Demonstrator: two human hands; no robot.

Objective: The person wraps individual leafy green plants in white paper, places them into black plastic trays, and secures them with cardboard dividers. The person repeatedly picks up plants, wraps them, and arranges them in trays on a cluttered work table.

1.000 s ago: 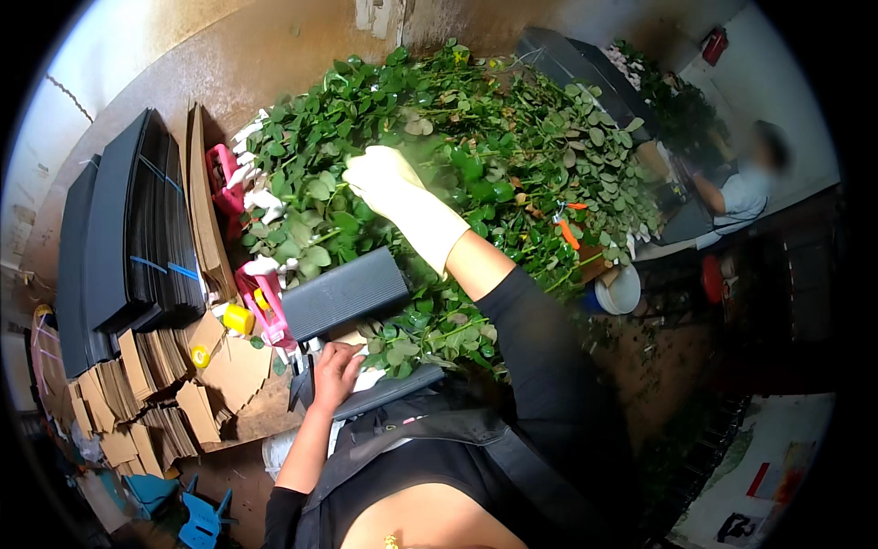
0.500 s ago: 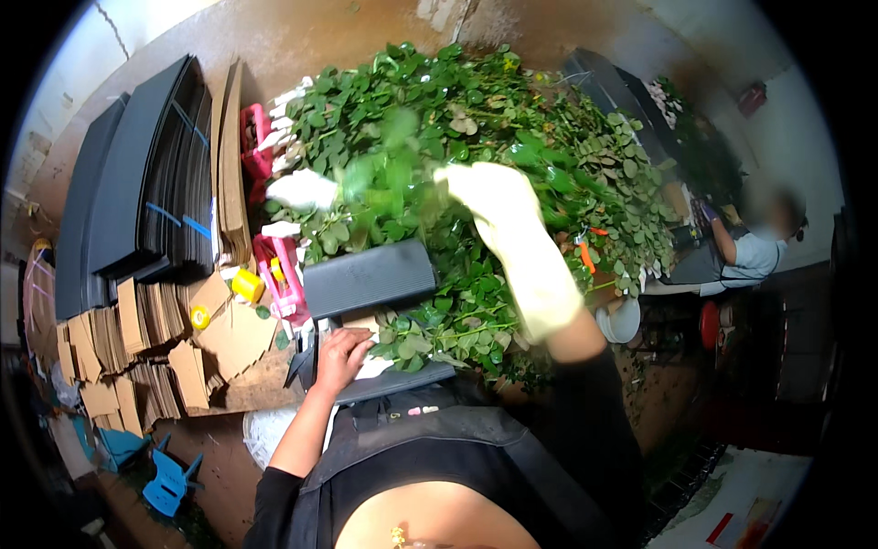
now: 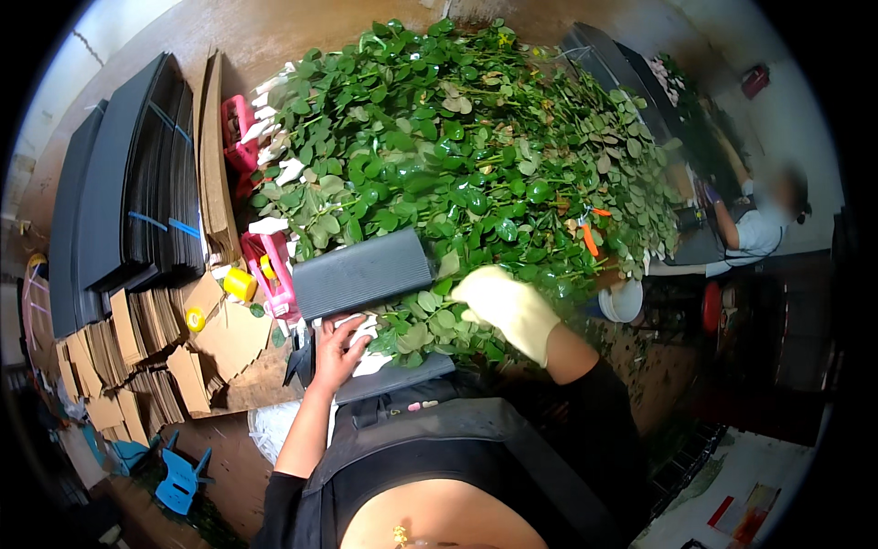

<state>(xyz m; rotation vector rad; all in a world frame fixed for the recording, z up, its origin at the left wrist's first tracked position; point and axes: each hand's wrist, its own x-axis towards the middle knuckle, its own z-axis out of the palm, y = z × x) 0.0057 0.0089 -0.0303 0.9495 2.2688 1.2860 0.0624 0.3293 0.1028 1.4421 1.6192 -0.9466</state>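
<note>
My left hand [image 3: 338, 355] is bare. Its fingers are spread over white wrapped stem ends [image 3: 370, 364] at the table's front edge, just under a dark grey ridged cardboard wrap [image 3: 364, 273]. My right hand [image 3: 508, 313] wears a pale yellow glove. It hovers over or touches the leafy stems [image 3: 448, 322] that stick out to the right from under the wrap. The gloved fingers point left, thumb apart, and no held stem shows. Beneath the white ends lies another dark grey sheet [image 3: 407, 377]. Beyond the wrap spreads a large heap of green leafy stems [image 3: 393, 178].
Stacked dark sheets [image 3: 128, 183] and brown cardboard pieces [image 3: 229, 343] fill the left side. Pink plastic holders [image 3: 274, 274], yellow tape rolls [image 3: 240, 285] and orange-handled shears [image 3: 588, 236] lie around the heap. A white bucket [image 3: 622, 300] and a co-worker [image 3: 764, 224] are at right.
My right hand has come down toward me from over the heap, where a blurred leafy stem with a white end was moving. My left fingers have spread and shifted slightly.
</note>
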